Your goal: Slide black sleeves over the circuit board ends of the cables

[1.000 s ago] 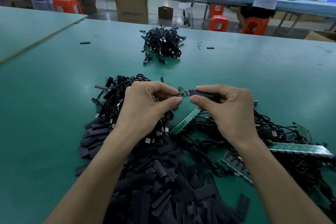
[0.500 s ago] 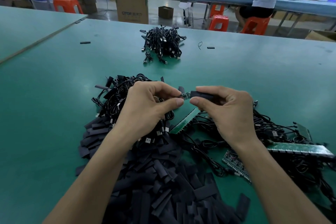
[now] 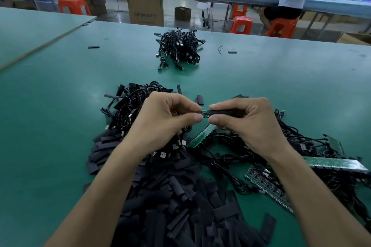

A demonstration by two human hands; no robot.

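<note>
**Asker:** What are your hands holding?

**Me:** My left hand (image 3: 164, 120) pinches the circuit board end (image 3: 204, 112) of a cable between thumb and forefinger. My right hand (image 3: 247, 124) grips a black sleeve (image 3: 220, 112) with thumb and curled fingers. The sleeve's mouth meets the board's right end. Both sit between my hands, raised off the bench (image 3: 60, 116). I cannot tell how far the sleeve overlaps the board.

**Asker:** How much open room is there?

**Me:** Left of my left hand the green surface runs bare out to a seam (image 3: 50, 40) with the next bench top. Ahead of both hands it is bare up to a bundle of cables (image 3: 178, 50), well apart from me, and the far edge lies just past that. Right of my right hand it opens again beyond the wires.

**Asker:** And what crowds in?

**Me:** A tangle of cables (image 3: 132, 104) lies under and just ahead of my left hand. A heap of loose sleeves (image 3: 180, 206) spreads beneath both forearms. Under my right hand are more cables (image 3: 301, 142) with green board strips. One short strip (image 3: 200, 136) slants below the gap between my hands, and a long strip (image 3: 333, 163) lies right of my right forearm. Two stray sleeves rest far ahead, one to the left (image 3: 93, 47) and one right of the bundle (image 3: 232, 52).
</note>
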